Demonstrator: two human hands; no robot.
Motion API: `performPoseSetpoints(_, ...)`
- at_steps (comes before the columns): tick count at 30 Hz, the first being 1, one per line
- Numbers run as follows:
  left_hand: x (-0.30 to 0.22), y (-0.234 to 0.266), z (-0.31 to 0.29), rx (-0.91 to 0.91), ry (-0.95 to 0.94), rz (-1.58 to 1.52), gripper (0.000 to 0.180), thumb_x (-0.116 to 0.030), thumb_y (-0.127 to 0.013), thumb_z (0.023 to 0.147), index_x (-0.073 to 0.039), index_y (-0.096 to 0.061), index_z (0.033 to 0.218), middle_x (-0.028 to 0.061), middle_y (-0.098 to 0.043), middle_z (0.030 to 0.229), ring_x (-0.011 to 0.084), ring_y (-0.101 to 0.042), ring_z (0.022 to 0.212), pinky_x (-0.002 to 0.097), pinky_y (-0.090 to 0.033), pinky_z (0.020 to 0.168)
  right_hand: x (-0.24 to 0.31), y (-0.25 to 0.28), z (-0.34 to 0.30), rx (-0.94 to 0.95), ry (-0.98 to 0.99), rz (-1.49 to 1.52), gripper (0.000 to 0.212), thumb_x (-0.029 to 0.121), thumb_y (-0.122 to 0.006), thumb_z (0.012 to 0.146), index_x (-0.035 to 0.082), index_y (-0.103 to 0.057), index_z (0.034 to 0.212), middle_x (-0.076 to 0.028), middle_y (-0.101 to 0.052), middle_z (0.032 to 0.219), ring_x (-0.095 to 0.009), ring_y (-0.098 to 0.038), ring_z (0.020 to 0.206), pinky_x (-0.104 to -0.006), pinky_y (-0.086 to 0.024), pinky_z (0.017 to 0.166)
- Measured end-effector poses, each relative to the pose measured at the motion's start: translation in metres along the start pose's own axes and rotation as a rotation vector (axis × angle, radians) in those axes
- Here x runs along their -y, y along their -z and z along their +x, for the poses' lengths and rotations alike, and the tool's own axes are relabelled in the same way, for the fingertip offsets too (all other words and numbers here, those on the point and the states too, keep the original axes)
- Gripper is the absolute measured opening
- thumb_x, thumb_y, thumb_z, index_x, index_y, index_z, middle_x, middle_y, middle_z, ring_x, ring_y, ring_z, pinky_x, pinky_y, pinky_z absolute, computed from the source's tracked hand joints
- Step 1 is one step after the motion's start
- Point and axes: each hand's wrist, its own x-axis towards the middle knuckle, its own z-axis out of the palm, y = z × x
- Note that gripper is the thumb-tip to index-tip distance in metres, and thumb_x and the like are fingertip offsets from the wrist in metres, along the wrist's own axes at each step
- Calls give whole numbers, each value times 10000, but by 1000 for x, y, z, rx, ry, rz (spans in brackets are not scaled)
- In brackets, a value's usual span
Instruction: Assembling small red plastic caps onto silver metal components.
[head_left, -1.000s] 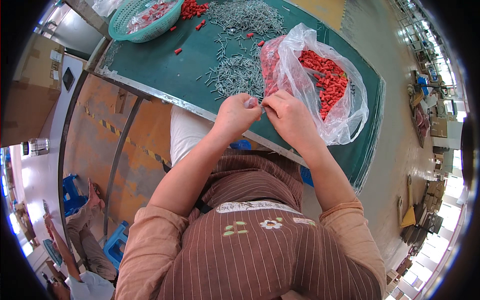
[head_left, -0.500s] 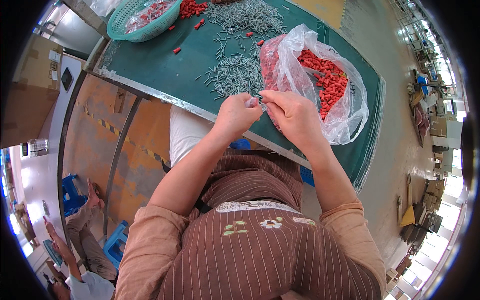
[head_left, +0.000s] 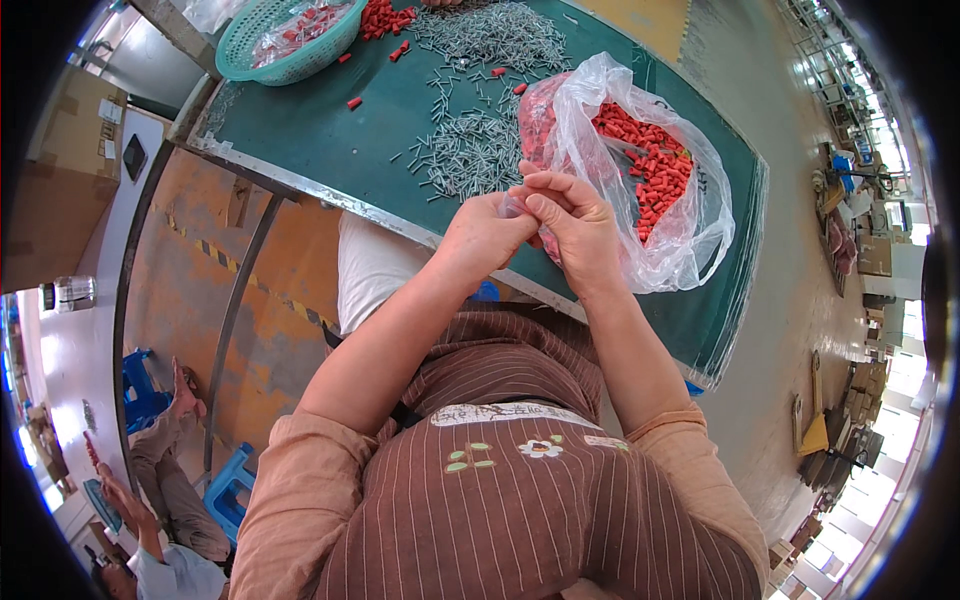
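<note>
Head view: from where I'm standing, brown striped apron (head_left: 540, 490) nearest, both forearms angled inward from it, sleeves pushed up to the elbows. Hands meet over the near edge of the green table (head_left: 310, 130). Left hand (head_left: 483, 232) curled, back up, thumb and fingers pinching a small clear plastic piece (head_left: 512, 206). Right hand (head_left: 582, 225) comes in from the right, wrist bent left, fingers folded over, thumb against the left's fingertips; can't tell if it grips the plastic too. Plastic sits between the two hands, mostly covered.

Just beyond, to the right: open clear bag (head_left: 700, 240) of red caps (head_left: 655, 170). Left of the bag, near pile of metal pins (head_left: 465, 150). Farther, bigger pin pile (head_left: 495, 35). Far left: green basket (head_left: 290, 72) holding bagged red pieces (head_left: 305, 30).
</note>
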Motion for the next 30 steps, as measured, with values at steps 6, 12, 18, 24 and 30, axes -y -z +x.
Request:
performPoseSetpoints(6,-9,-1,-8,33,61,-94,157,-197,-607,818,-45,-584,783,-50,-400,527,40,-289,420,240,-189,388,-2,10,-3,56,21,-37,240,-67,-593,857,-17,-612,1091,-158,-581,1245,-178,-640,1002,-289,-500,899)
performPoseSetpoints(12,-12,-3,-9,-19,21,-21,152,-192,-616,814,-45,-584,796,-49,-427,537,34,-291,423,235,-191,390,15,21,-6,40,43,-86,202,3,-591,884,0,-628,1082,-86,-672,1018,-122,-624,930,-244,-495,764)
performPoseSetpoints(18,0,6,-3,-252,-350,514,150,-160,-613,793,-13,-621,823,49,-613,647,112,-528,548,283,-434,522,54,48,-1,-75,269,-359,183,-27,-558,881,-3,-642,1041,-60,-673,991,-116,-619,899,-259,-482,830)
performPoseSetpoints(24,-3,6,-2,-206,-247,581,159,-162,-614,779,-16,-646,835,57,-638,677,131,-577,616,293,-474,610,47,36,-11,69,81,-856,149,97,-634,859,-8,-654,963,-60,-673,861,-100,-613,776,-257,-487,695)
performPoseSetpoints(30,-1,-1,-1,-157,-217,507,187,-195,-625,796,-20,-642,859,50,-648,702,111,-568,632,278,-470,616,19,21,-20,-51,-211,-511,171,176,-604,882,11,-645,870,-22,-639,720,-89,-573,643,-252,-463,628)
